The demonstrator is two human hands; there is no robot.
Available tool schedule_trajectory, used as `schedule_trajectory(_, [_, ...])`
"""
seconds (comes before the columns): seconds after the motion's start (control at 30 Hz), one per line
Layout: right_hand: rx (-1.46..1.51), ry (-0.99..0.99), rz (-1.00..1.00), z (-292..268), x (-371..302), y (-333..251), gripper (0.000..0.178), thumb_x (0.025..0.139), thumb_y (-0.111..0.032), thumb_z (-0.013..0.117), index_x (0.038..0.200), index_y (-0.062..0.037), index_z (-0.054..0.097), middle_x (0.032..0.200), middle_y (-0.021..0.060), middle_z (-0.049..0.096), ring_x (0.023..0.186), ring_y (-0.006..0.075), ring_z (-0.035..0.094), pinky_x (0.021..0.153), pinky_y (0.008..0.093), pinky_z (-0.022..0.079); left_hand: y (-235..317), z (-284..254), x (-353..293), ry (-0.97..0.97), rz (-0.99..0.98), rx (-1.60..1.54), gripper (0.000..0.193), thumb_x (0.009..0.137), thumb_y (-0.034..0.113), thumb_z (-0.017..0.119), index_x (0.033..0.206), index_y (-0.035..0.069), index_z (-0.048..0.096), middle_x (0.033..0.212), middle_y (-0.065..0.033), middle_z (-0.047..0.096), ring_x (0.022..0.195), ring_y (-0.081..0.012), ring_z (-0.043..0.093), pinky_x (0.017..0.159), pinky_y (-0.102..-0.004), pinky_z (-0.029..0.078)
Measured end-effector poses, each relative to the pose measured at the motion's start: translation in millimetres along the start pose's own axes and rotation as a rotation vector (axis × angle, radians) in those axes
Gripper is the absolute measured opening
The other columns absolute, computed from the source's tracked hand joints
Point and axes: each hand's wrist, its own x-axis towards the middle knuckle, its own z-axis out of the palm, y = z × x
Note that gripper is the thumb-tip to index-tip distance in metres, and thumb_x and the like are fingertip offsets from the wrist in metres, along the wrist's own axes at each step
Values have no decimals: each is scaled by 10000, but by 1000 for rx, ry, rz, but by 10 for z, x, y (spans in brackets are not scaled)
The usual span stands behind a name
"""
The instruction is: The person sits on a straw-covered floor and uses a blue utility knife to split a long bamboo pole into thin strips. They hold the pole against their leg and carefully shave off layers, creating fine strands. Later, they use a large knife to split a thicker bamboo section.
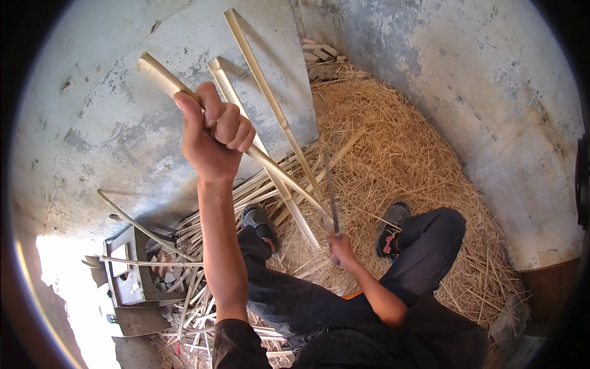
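Observation:
My left hand (215, 132) is raised at the upper left, its fingers wrapped round a long split bamboo strip (163, 75). From the fist the strip slants down and to the right, its lower end near my right hand (341, 247). That hand is low between my knees, closed on the handle of a knife whose dark, narrow blade (332, 200) points away from me. Blade and strip end meet or overlap just above my right fist; whether they touch I cannot tell. Behind my left hand, two more bamboo strips (261, 77) lean against the wall.
Straw-like bamboo shavings (393, 141) cover the floor ahead and to the right. Cut strips (246, 194) lie piled along the left wall (110, 123). A grey box-like frame (132, 292) with rubble stands at lower left. My shoes (393, 224) rest among the shavings.

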Motion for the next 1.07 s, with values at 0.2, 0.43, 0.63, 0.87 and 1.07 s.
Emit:
schedule_trajectory(0.2, [-21, 196, 210, -283, 73, 441, 172, 976, -124, 678, 861, -59, 568, 597, -5, 480, 445, 107, 430, 413, 291, 330, 60, -85, -65, -47, 21, -23, 514, 1136, 559, 305, 810, 162, 306, 559, 64, 161, 460, -83, 92, 394, -285, 135])
schedule_trajectory(0.43, [187, 8, -229, 51, -85, -297, 278, 971, -188, 683, 745, -74, 569, 595, 10, 533, 445, 115, 480, 415, 328, 352, 77, 75, -65, 478, -1, 333, 524, 1116, 607, 356, 802, 190, 313, 580, 67, 177, 489, -82, 140, 437, -275, 168])
schedule_trajectory(0.63, [-116, 33, 139, -125, -12, 270, 172, 964, -115, 667, 833, -51, 577, 598, -2, 482, 441, 101, 409, 413, 303, 329, 52, 44, -78, 239, 19, 150, 510, 1132, 569, 325, 807, 176, 311, 568, 64, 170, 464, -84, 105, 403, -281, 150])
schedule_trajectory(0.87, [-40, 107, 35, 4, -154, -180, 145, 952, -87, 669, 849, -40, 580, 619, -6, 493, 456, 97, 421, 425, 299, 343, 90, -116, -153, -43, 16, -72, 539, 1118, 606, 292, 813, 162, 309, 540, 68, 147, 447, -81, 97, 404, -291, 135])
schedule_trajectory(1.07, [69, 0, -285, 133, -197, -327, 122, 989, -111, 661, 892, -59, 611, 625, -17, 501, 464, 86, 438, 423, 278, 350, 77, -91, -108, -40, 15, -48, 538, 1119, 605, 288, 815, 162, 311, 533, 63, 149, 442, -84, 94, 397, -294, 134])
